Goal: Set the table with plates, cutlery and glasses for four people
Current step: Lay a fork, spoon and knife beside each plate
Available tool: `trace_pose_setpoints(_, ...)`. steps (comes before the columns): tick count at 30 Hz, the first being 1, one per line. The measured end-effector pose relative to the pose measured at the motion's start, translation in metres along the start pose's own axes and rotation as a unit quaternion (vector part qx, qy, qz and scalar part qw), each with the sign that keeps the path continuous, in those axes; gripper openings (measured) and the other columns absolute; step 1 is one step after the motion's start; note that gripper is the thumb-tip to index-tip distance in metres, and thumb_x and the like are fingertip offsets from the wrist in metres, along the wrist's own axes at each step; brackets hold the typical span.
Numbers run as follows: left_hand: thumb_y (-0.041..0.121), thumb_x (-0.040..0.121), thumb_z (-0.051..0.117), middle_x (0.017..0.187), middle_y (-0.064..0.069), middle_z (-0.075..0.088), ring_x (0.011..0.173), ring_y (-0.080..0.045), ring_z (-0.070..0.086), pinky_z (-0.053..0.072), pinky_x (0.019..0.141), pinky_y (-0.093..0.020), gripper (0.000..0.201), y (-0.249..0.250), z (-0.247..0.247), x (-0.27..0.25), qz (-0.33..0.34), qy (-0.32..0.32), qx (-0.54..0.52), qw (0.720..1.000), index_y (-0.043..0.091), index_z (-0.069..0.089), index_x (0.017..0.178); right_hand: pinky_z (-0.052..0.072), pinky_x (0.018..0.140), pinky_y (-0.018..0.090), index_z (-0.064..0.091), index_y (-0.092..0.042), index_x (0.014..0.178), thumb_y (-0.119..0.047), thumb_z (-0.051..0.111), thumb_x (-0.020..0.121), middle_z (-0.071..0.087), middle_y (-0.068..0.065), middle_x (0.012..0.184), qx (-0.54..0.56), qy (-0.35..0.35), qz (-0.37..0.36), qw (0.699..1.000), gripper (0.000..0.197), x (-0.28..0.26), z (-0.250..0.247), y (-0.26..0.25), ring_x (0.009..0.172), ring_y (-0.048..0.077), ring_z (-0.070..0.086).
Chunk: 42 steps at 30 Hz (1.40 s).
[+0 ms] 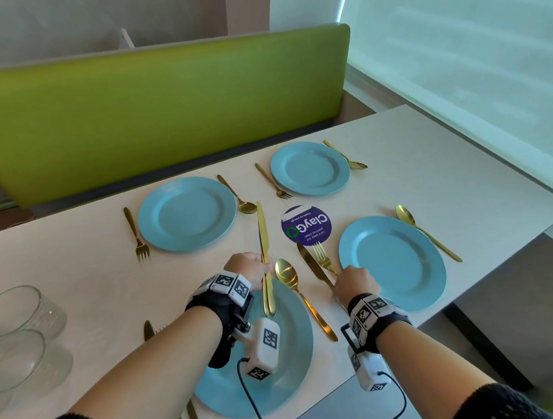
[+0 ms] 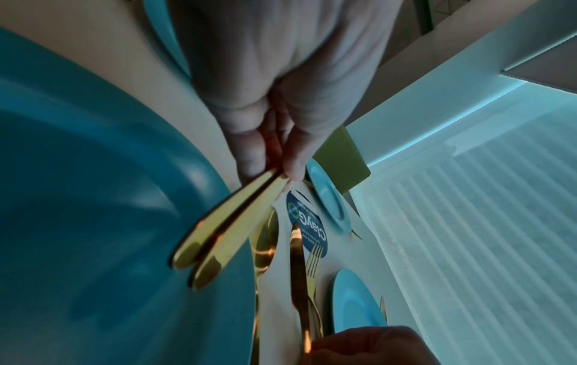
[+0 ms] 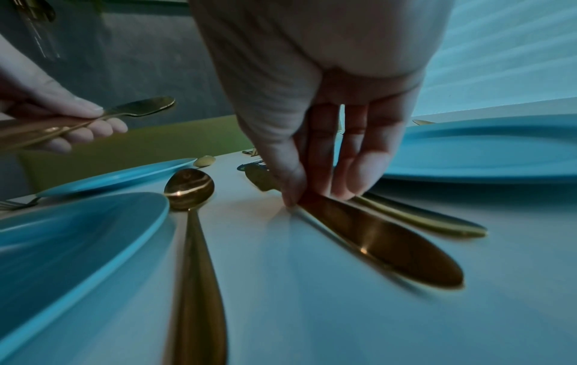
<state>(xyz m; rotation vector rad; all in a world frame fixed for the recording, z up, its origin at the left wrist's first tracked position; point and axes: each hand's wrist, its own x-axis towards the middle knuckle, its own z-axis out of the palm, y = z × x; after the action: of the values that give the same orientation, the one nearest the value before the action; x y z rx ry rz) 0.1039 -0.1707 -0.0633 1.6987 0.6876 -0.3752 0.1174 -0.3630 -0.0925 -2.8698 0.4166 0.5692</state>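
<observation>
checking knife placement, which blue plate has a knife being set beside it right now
The near-right plate: the right hand is laying a knife beside its fork.

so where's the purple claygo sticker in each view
Head: sticker at table centre, between the four plates, just beyond the knife under the right hand.
Left wrist: sticker centre frame, right of the two knives that the left hand grips.
Right wrist: only a dark sliver behind the right hand's fingers.
Shared landmark: the lone gold spoon by the near plate.
</observation>
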Motion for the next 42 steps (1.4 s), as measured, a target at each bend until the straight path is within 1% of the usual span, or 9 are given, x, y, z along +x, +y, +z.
trace_pose_setpoints(9, 0.011, 0.083, 0.068, 0.101, -0.016, 0.070, 0.098, -0.031, 0.068, 0.055, 0.090, -0.044, 0.020, 0.000, 0.000, 0.003, 0.003, 0.006, 0.005, 1.000, 0.019, 0.060, 0.066, 0.050, 0.086, 0.033, 0.061, -0.009, 0.114, -0.011, 0.044, 0.091, 0.064, 0.009, 0.115, -0.019, 0.002, -0.005, 1.000, 0.028, -0.004, -0.004, 0.000, 0.107, 0.027, 0.062)
trace_pose_setpoints(14, 0.011, 0.084, 0.067, 0.093, -0.012, 0.070, 0.096, -0.029, 0.069, 0.056, 0.089, -0.042, 0.018, 0.003, 0.003, 0.002, -0.002, -0.002, 0.008, 1.000, 0.018, 0.060, 0.069, 0.050, 0.086, 0.034, 0.061, -0.009, 0.113, -0.010, 0.042, 0.092, 0.064, 0.010, 0.114, -0.016, 0.001, -0.007, 1.000, 0.028, -0.004, -0.005, 0.000, 0.105, 0.028, 0.062)
trace_pose_setpoints(18, 0.014, 0.083, 0.068, 0.103, -0.014, 0.070, 0.098, -0.030, 0.068, 0.055, 0.091, -0.043, 0.005, 0.006, 0.003, 0.002, 0.000, -0.005, 0.016, 1.000, 0.014, 0.064, 0.080, 0.050, 0.086, 0.033, 0.061, -0.008, 0.113, -0.010, 0.043, 0.091, 0.063, 0.010, 0.115, -0.017, -0.004, -0.012, 1.000, 0.028, -0.005, -0.007, -0.001, 0.106, 0.028, 0.062)
trace_pose_setpoints(27, 0.015, 0.082, 0.069, 0.102, -0.018, 0.071, 0.098, -0.031, 0.068, 0.055, 0.091, -0.042, 0.016, 0.005, -0.001, -0.001, -0.007, -0.009, 0.031, 0.999, 0.014, 0.058, 0.072, 0.051, 0.084, 0.033, 0.062, -0.008, 0.112, -0.011, 0.045, 0.092, 0.065, 0.009, 0.112, -0.007, -0.003, -0.018, 1.000, 0.026, -0.012, -0.013, -0.007, 0.103, 0.028, 0.064)
trace_pose_setpoints(30, 0.011, 0.079, 0.071, 0.097, -0.020, 0.072, 0.092, -0.031, 0.070, 0.056, 0.089, -0.044, 0.016, 0.007, -0.007, -0.002, -0.006, -0.016, 0.053, 0.998, 0.010, 0.060, 0.069, 0.052, 0.083, 0.034, 0.066, -0.011, 0.110, -0.018, 0.051, 0.092, 0.066, 0.009, 0.109, 0.001, 0.012, -0.079, 0.997, 0.025, -0.020, -0.020, -0.024, 0.100, 0.028, 0.064)
trace_pose_setpoints(33, 0.012, 0.076, 0.072, 0.087, -0.018, 0.073, 0.075, -0.026, 0.066, 0.056, 0.088, -0.043, 0.012, 0.008, -0.017, 0.000, 0.007, -0.033, 0.089, 0.995, 0.006, 0.064, 0.068, 0.047, 0.090, 0.031, 0.068, -0.018, 0.111, -0.022, 0.055, 0.090, 0.066, 0.005, 0.115, 0.048, 0.024, -0.181, 0.982, 0.026, -0.032, -0.028, -0.049, 0.107, 0.024, 0.060)
trace_pose_setpoints(37, 0.016, 0.071, 0.074, 0.080, -0.017, 0.067, 0.071, -0.026, 0.060, 0.054, 0.077, -0.033, 0.018, 0.012, -0.034, -0.001, 0.025, -0.071, 0.120, 0.990, 0.006, 0.061, 0.064, 0.037, 0.098, 0.023, 0.065, -0.013, 0.119, -0.014, 0.054, 0.092, 0.063, 0.005, 0.123, 0.042, 0.029, -0.309, 0.950, 0.030, -0.054, -0.038, -0.083, 0.116, 0.022, 0.053)
trace_pose_setpoints(39, 0.025, 0.064, 0.078, 0.082, -0.015, 0.068, 0.073, -0.027, 0.063, 0.054, 0.075, -0.033, 0.025, 0.012, -0.044, -0.001, 0.045, -0.079, 0.143, 0.986, 0.007, 0.062, 0.070, 0.030, 0.092, 0.017, 0.064, -0.012, 0.121, -0.011, 0.051, 0.094, 0.062, 0.004, 0.126, 0.008, 0.020, -0.350, 0.937, 0.030, -0.064, -0.041, -0.097, 0.119, 0.020, 0.049)
trace_pose_setpoints(42, 0.016, 0.069, 0.078, 0.081, -0.014, 0.069, 0.077, -0.025, 0.065, 0.054, 0.085, -0.037, 0.021, 0.010, -0.062, -0.003, 0.061, -0.086, 0.161, 0.981, 0.012, 0.058, 0.066, 0.032, 0.086, 0.017, 0.065, -0.015, 0.117, -0.011, 0.053, 0.092, 0.063, 0.007, 0.119, -0.013, 0.002, -0.366, 0.931, 0.028, -0.075, -0.041, -0.115, 0.114, 0.022, 0.050)
